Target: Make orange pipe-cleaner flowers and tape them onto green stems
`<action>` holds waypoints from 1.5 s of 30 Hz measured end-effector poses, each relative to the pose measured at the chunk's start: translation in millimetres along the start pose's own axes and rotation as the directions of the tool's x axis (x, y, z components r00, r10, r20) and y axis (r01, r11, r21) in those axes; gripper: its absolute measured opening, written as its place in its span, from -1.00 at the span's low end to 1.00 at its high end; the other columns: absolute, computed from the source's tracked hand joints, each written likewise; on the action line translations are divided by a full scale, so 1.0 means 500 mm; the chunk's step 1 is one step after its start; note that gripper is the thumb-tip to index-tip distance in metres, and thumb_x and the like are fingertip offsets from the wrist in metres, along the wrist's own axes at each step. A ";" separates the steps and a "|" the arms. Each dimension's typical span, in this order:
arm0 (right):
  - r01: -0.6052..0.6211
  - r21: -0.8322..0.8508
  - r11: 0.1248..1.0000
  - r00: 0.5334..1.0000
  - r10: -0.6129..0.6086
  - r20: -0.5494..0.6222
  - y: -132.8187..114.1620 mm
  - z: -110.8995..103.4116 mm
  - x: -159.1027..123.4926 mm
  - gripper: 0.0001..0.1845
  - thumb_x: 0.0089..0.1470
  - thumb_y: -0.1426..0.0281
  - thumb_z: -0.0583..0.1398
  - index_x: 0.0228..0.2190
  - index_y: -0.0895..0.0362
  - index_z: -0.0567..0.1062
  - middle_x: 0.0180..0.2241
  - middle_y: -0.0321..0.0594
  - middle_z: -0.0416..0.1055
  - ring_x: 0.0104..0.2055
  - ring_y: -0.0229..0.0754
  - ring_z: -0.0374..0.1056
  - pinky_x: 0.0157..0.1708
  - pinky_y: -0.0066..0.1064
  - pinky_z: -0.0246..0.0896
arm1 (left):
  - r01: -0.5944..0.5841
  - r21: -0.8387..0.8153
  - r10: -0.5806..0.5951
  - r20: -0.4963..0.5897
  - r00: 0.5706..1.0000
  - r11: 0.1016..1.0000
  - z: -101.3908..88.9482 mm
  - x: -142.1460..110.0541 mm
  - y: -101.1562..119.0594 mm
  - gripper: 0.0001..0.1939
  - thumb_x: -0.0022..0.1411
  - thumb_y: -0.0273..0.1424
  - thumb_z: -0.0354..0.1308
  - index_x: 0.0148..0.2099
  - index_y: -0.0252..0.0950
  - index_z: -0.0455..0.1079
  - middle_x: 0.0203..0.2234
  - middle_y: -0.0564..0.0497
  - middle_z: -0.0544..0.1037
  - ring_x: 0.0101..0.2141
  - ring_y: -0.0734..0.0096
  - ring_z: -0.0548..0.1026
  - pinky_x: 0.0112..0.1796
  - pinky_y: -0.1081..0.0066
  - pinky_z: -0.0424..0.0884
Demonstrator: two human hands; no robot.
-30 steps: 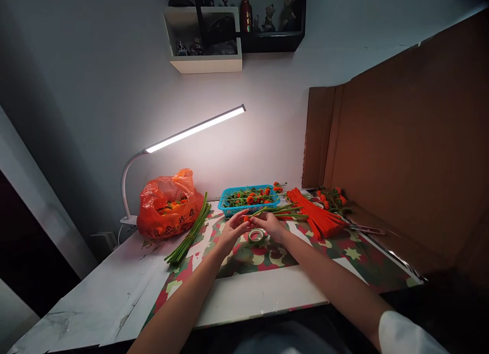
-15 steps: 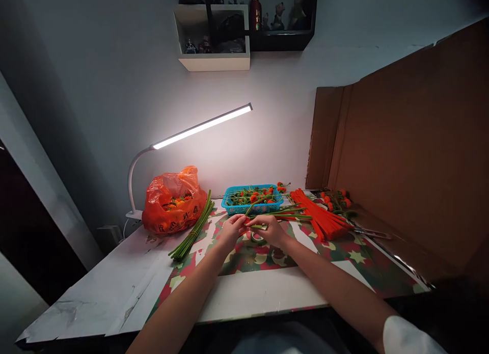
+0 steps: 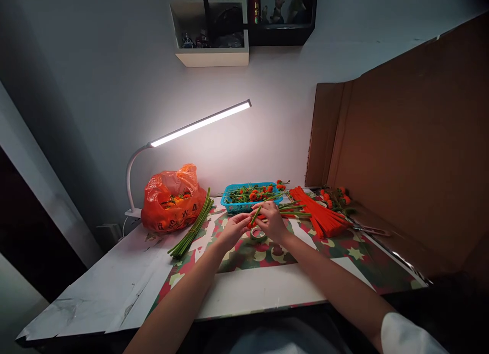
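Note:
My left hand (image 3: pixel 234 228) and my right hand (image 3: pixel 272 220) meet over the patterned mat (image 3: pixel 267 254), just in front of the blue basket (image 3: pixel 250 196). Both pinch a thin green stem with a small orange ball (image 3: pixel 255 217) at its lower end, the stem tilted up to the right. Under my hands lies a roll of green tape (image 3: pixel 258 234). The basket holds several green stems with orange balls.
An orange plastic bag (image 3: pixel 171 203) and a bundle of green stems (image 3: pixel 193 227) lie at the left. Orange pipe cleaners (image 3: pixel 319 214) and finished sprigs (image 3: pixel 336 197) lie at the right, against a tall cardboard sheet (image 3: pixel 401 140). A lit desk lamp (image 3: pixel 198 124) arches overhead.
My hands have shifted slightly toward the basket, and the green stem now tilts up more steeply between them. The camera view has drifted a little.

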State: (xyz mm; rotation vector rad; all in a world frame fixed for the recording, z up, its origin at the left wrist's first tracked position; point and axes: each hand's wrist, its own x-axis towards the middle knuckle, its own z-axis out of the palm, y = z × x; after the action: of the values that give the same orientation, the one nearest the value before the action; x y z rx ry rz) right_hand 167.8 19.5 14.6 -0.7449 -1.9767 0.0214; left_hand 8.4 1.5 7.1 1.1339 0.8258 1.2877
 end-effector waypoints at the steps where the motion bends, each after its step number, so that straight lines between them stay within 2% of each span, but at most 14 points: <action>1: -0.004 -0.057 0.998 1.000 0.005 0.018 -0.001 -0.001 0.000 -0.84 0.07 0.48 0.15 -0.34 0.05 0.52 -0.19 -0.23 0.44 -0.13 -0.10 0.18 -0.11 -0.23 -0.04 | -0.003 0.012 0.003 0.001 1.000 1.000 -0.002 0.001 -0.001 -0.64 -0.18 -0.26 0.40 -0.32 -0.36 0.49 -0.45 0.02 0.53 -0.44 0.51 0.44 -0.39 0.52 0.34; 5: 0.009 -0.269 0.963 0.995 0.019 0.101 -0.003 -0.009 0.005 -0.80 0.12 0.49 0.09 -0.38 0.06 0.51 -0.28 -0.19 0.43 -0.17 -0.07 0.14 -0.14 -0.17 -0.15 | 0.001 -0.009 -0.001 -0.012 1.000 1.000 -0.011 0.009 -0.007 -0.68 -0.07 -0.26 0.35 -0.27 -0.34 0.49 -0.38 -0.02 0.55 -0.37 0.45 0.48 -0.33 0.49 0.37; 9: -0.018 -0.295 0.955 0.995 0.045 0.085 0.002 -0.011 0.009 -0.78 0.14 0.51 0.06 -0.39 0.08 0.49 -0.31 -0.18 0.42 -0.19 -0.08 0.14 -0.16 -0.20 -0.13 | 0.037 -0.128 -0.039 -0.013 0.999 0.991 -0.015 0.014 -0.008 -0.68 -0.04 -0.39 0.35 -0.18 -0.34 0.46 -0.27 -0.07 0.56 -0.30 0.43 0.51 -0.19 0.44 0.41; 12: -0.013 -0.231 0.973 0.996 0.033 0.083 0.009 -0.005 0.009 -0.78 0.14 0.53 0.06 -0.40 0.11 0.48 -0.35 -0.16 0.39 -0.23 -0.10 0.17 -0.22 -0.27 -0.03 | 0.036 -0.163 -0.039 -0.012 0.999 0.986 -0.013 0.010 -0.007 -0.68 -0.04 -0.41 0.36 -0.19 -0.34 0.45 -0.22 -0.09 0.55 -0.25 0.39 0.53 -0.14 0.40 0.43; 16: -0.034 -0.036 0.999 0.991 0.038 0.130 0.017 0.003 0.006 -0.77 0.12 0.59 0.03 -0.41 0.15 0.44 -0.35 -0.17 0.32 -0.33 -0.19 0.22 -0.34 -0.40 0.10 | 0.073 -0.145 -0.070 0.021 0.997 0.987 -0.010 0.005 -0.007 -0.60 -0.09 -0.33 0.39 -0.16 -0.32 0.45 -0.23 -0.09 0.57 -0.28 0.35 0.55 -0.16 0.34 0.46; 22: -0.048 0.211 0.976 0.994 0.026 0.107 0.013 0.006 0.004 -0.81 -0.01 0.63 0.10 -0.44 0.14 0.45 -0.39 -0.21 0.30 -0.32 -0.21 0.26 -0.35 -0.42 0.18 | -0.040 -0.075 0.033 -0.085 0.996 0.996 -0.013 0.013 -0.014 -0.55 -0.21 -0.26 0.44 -0.23 -0.37 0.49 -0.32 -0.08 0.59 -0.28 0.30 0.55 -0.07 0.23 0.41; 29: -0.198 0.367 0.909 0.977 0.155 0.144 0.016 0.014 0.008 -0.84 -0.08 0.59 0.12 -0.53 0.15 0.47 -0.47 -0.23 0.35 -0.39 -0.22 0.29 -0.39 -0.41 0.21 | -0.044 -0.025 0.040 -0.121 0.992 0.999 -0.019 0.016 -0.017 -0.53 -0.27 -0.23 0.45 -0.27 -0.37 0.52 -0.36 -0.09 0.61 -0.32 0.27 0.56 -0.09 0.18 0.42; 35: -0.200 0.409 0.890 0.973 0.133 0.188 0.014 0.009 0.005 -0.96 -0.07 0.44 0.21 -0.47 0.15 0.49 -0.43 -0.22 0.36 -0.36 -0.20 0.31 -0.39 -0.39 0.22 | -0.036 0.003 0.036 -0.096 0.995 0.999 -0.027 0.014 -0.012 -0.52 -0.22 -0.22 0.43 -0.22 -0.36 0.52 -0.28 -0.12 0.60 -0.26 0.25 0.55 -0.08 0.21 0.42; 39: -0.136 0.385 0.913 0.978 0.062 0.199 0.006 -0.004 0.008 -0.82 -0.06 0.29 0.28 -0.41 0.14 0.50 -0.40 -0.20 0.36 -0.34 -0.19 0.30 -0.36 -0.38 0.22 | -0.012 0.004 0.012 -0.063 0.998 1.000 -0.027 0.012 -0.007 -0.50 -0.19 -0.22 0.42 -0.16 -0.33 0.51 -0.20 -0.14 0.58 -0.23 0.27 0.55 -0.09 0.26 0.42; 45: -0.100 0.407 0.908 0.987 0.038 0.159 0.000 -0.011 0.009 -0.82 0.04 0.25 0.22 -0.36 0.10 0.54 -0.37 -0.19 0.37 -0.29 -0.17 0.30 -0.31 -0.37 0.21 | 0.005 -0.008 -0.005 -0.007 1.000 1.000 -0.020 0.006 0.004 -0.47 -0.18 -0.27 0.42 -0.10 -0.31 0.48 -0.13 -0.13 0.56 -0.19 0.28 0.54 -0.04 0.25 0.37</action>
State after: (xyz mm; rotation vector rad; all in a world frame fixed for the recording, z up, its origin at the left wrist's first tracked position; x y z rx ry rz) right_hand 170.9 20.1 21.0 -0.5431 -1.9896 0.5386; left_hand -1.1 5.9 6.6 1.1214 0.8272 1.2903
